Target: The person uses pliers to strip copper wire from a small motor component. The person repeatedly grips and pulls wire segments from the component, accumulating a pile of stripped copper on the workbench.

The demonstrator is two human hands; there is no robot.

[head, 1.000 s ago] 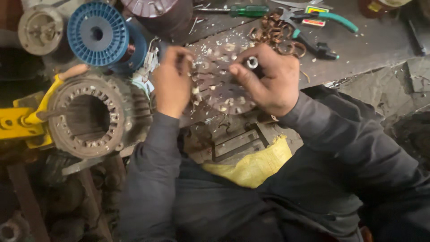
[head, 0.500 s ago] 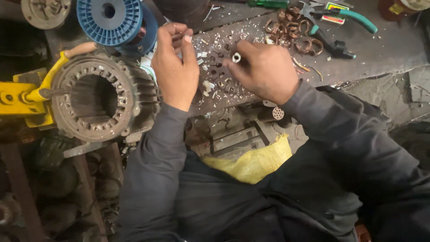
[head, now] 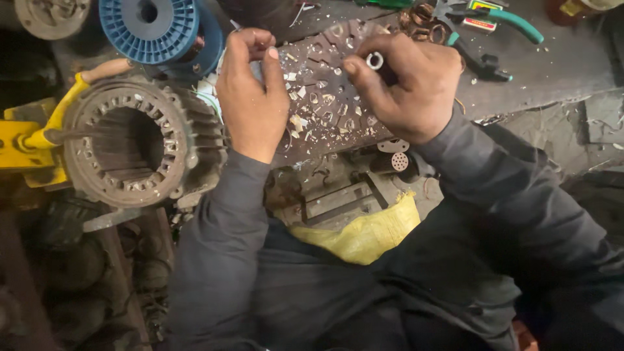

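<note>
My hands (head: 257, 97) are bare; I wear a dark grey long-sleeved jacket (head: 221, 260), sleeves reaching the wrists.

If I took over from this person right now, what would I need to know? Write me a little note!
Left hand: fingers pinched together at the left edge of the dark work board; what it pinches is too small to tell.
Right hand: closed around a small metal tube, round open end facing up.
Around you: the board is littered with pale paper scraps. A motor stator with empty slots sits to the left, a blue wire spool above it, green-handled pliers at top right.
Done: many scraps already cut.
Left: the stator holds no wire yet.
</note>
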